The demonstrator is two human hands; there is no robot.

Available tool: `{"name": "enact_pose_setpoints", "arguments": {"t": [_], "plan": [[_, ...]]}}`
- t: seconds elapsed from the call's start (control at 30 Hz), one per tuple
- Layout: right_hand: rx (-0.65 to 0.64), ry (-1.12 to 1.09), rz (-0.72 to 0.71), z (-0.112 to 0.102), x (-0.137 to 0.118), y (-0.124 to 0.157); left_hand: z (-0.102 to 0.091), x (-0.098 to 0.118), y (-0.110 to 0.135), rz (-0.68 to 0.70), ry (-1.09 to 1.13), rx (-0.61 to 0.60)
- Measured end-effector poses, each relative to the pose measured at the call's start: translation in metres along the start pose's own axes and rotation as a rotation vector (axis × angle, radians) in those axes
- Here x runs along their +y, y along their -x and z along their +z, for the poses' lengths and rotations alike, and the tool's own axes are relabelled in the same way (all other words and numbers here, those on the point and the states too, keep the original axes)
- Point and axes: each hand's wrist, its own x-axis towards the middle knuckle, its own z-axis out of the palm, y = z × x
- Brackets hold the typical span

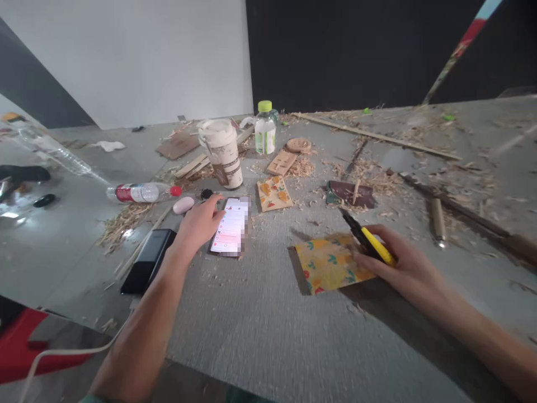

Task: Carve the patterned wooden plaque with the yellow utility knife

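Observation:
In my right hand (390,263) is a yellow and black utility knife (375,246), its dark tip pointing up and left. The same hand is at the right end of a yellow fruit-patterned piece (329,260); whether the fingers also grip it I cannot tell. My left hand (203,218) is open, its fingers stretched out at the upper left edge of a smartphone (230,226) with a lit screen. The phone lies flat on the table. Beyond it lies a small square (274,193) with an orange fruit pattern.
A lidded paper cup (222,154) and a green-capped bottle (265,131) stand at the back. On the left are a lying red-capped bottle (142,192) and a black power bank (146,260). Wood shavings (304,168), a dark folded piece (352,193) and a wooden handle (438,218) lie about.

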Motion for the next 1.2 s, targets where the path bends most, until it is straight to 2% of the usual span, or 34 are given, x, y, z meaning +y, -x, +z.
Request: {"name": "enact_pose_setpoints", "arguments": {"t": [0.27, 0.6, 0.73, 1.03, 1.2], "plan": [[-0.001, 0.003, -0.001, -0.001, -0.009, 0.002, 0.0, 0.001, 0.002, 0.016, 0.027, 0.004], [-0.02, 0.017, 0.005, -0.001, -0.006, 0.0, -0.001, 0.0, 0.002, 0.012, 0.069, 0.02], [-0.008, 0.027, 0.007, -0.001, -0.006, 0.001, 0.001, 0.008, 0.003, -0.007, 0.08, 0.044], [-0.019, -0.004, -0.027, -0.002, -0.007, 0.001, 0.009, 0.035, 0.015, 0.093, -0.016, 0.05], [-0.012, 0.012, -0.068, -0.001, -0.003, 0.002, 0.012, 0.039, 0.015, 0.052, -0.035, 0.086]]}}
